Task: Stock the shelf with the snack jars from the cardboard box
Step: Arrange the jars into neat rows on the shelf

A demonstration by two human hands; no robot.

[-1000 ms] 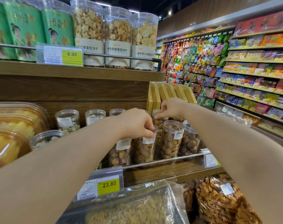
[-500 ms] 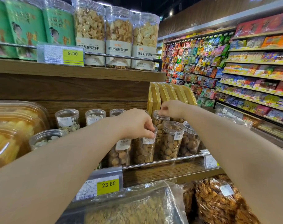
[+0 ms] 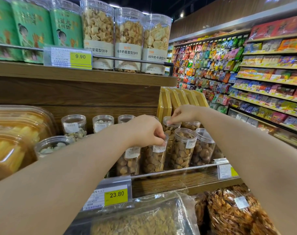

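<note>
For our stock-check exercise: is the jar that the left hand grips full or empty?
Full, or nearly: brown nuts fill the clear jar from base up to the left hand, which hides its top.

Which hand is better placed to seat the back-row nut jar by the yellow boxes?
Right. The right hand pinches the lid of that back-row jar; the left hand is occupied, gripping the rim of a front-row jar.
</note>
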